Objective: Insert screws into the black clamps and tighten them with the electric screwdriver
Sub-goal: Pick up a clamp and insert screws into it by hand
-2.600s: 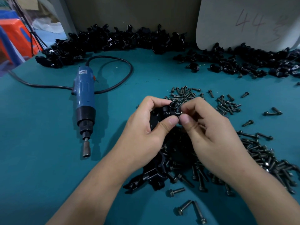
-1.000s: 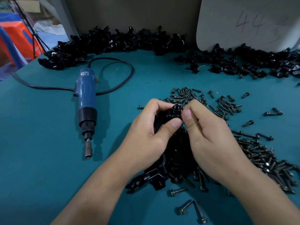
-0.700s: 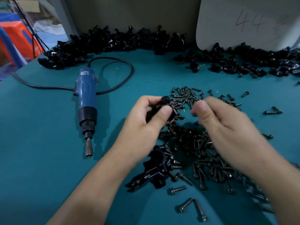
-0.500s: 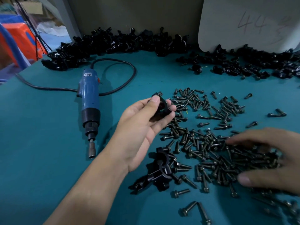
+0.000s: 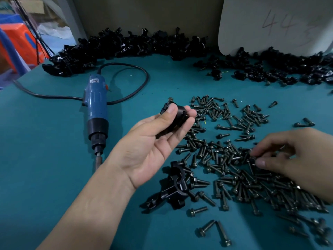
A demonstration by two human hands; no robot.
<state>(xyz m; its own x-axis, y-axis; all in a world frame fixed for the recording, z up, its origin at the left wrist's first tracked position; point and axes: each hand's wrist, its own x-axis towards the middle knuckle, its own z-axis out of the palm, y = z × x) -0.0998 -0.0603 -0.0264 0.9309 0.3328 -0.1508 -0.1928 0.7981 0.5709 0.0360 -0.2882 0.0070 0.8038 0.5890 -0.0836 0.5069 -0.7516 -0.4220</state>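
My left hand (image 5: 155, 141) is palm up above the teal table and holds a black clamp (image 5: 177, 116) between thumb and fingertips; a screw head (image 5: 170, 100) sticks out of the clamp's far end. My right hand (image 5: 295, 156) is low at the right, with its thumb and fingertips down in the heap of dark screws (image 5: 234, 163); whether it pinches one I cannot tell. The blue electric screwdriver (image 5: 96, 112) lies on the table left of my left hand, bit toward me. Two more black clamps (image 5: 175, 190) lie near my left wrist.
A long pile of black clamps (image 5: 126, 46) runs along the back wall, with another pile (image 5: 281, 69) at the back right below a white board (image 5: 275, 24). The screwdriver's black cord (image 5: 126, 83) loops behind it. Orange and blue items (image 5: 16, 44) stand beyond the table's left edge.
My hands have come apart. The right hand let go of the clamp and dropped right into the screw heap. The left hand turned palm up, keeping the clamp.
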